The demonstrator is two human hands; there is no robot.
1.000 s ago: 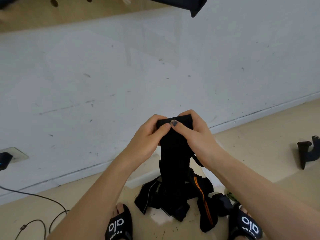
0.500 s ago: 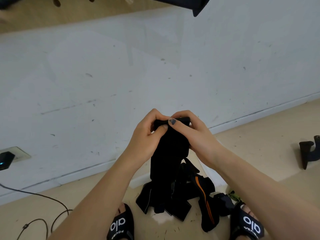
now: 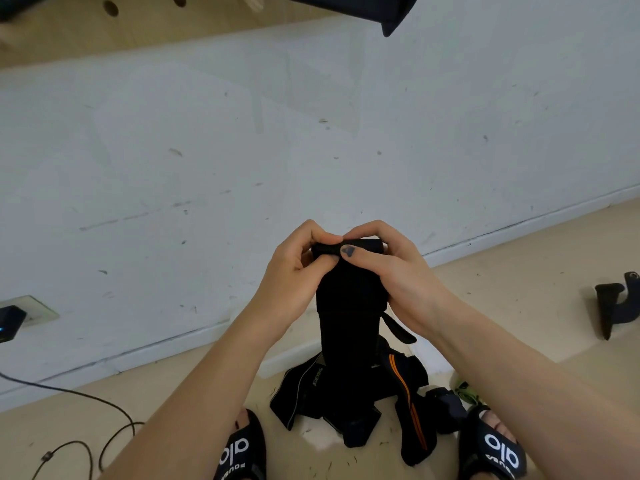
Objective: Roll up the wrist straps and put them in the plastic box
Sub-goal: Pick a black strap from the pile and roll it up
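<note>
Fingertips (image 3: 334,259) of both hands pinch the top end of a black wrist strap (image 3: 349,306), where the first tight turn of the roll is forming; the left hand (image 3: 294,275) curls round its left edge and the right hand (image 3: 391,271) round its right edge, thumbs meeting at the middle. The strap is held up in the air in front of the wall (image 3: 311,150), and its long tail hangs down into the pile of other straps (image 3: 349,396) lying on the floor (image 3: 519,289) between the person's sandals (image 3: 239,455). My worry is that tail: if it snags among the pile, or drags another strap upward, the roll could loosen or go crooked. A small loop (image 3: 398,329) dangling at the strap's right side might also be caught inside the turns and leave a lump. With so little rolled, a slipping thumb would likely let the coil spring open. No plastic box is clearly in view, so placing may mean searching with the roll clamped.
</note>
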